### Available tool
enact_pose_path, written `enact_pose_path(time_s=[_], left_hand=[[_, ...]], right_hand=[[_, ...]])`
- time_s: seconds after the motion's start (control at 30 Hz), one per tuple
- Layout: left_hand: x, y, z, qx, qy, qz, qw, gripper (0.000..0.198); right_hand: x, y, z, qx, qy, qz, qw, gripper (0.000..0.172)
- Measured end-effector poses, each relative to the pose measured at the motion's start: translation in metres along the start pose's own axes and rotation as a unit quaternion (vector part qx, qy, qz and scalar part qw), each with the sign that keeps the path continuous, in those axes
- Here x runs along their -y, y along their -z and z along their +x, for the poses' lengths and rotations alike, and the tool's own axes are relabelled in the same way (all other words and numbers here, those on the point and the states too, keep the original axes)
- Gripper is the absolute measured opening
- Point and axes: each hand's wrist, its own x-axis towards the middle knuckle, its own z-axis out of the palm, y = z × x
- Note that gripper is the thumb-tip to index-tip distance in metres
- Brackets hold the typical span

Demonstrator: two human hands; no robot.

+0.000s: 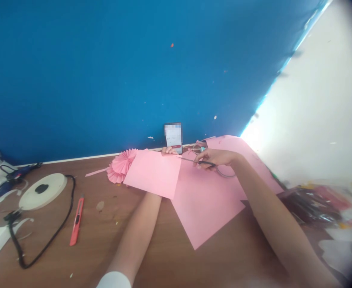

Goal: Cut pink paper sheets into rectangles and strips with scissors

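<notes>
A piece of pink paper (153, 172) is gripped at its far edge by my left hand (170, 151), whose fingertips show there while the palm is hidden beneath. My right hand (213, 157) is closed round the scissors (207, 163). The blades point left, and their tips reach the upper right corner of the held paper. Whether they are parted or touching the edge is too small to tell. Under both hands lies a larger pink sheet (206, 208) with angular edges. Pleated pink paper rosettes (123, 164) sit just left of the held piece.
A phone (174, 138) leans against the blue wall (134, 80) behind my hands. At left lie a red utility knife (77, 220), a round cream disc (42, 192) and a black cable (71, 208). Plastic-wrapped items (311, 204) are piled at right. A narrow pink strip (96, 172) lies beside the rosettes.
</notes>
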Motion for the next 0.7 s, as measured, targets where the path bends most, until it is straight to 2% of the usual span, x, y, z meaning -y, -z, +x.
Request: enact_pose_path(time_s=[0.17, 0.4, 0.5, 0.7], left_hand=[[-0.002, -0.003, 0.0, 0.0, -0.01, 0.003, 1.0, 0.063], [0.007, 0.022, 0.014, 0.014, -0.004, -0.02, 1.0, 0.062], [0.009, 0.031, 0.017, 0.039, -0.012, -0.013, 0.999, 0.06], [0.01, 0.033, 0.017, 0.04, -0.016, -0.024, 0.999, 0.051]], right_hand=[[-0.003, 0.0, 0.001, 0.0, -0.002, 0.011, 1.0, 0.039], [-0.005, -0.001, 0.002, 0.001, -0.006, 0.012, 1.0, 0.037], [-0.004, 0.0, 0.002, -0.001, -0.008, 0.006, 1.0, 0.038], [-0.003, 0.001, 0.0, -0.008, 0.002, 0.003, 1.0, 0.036]])
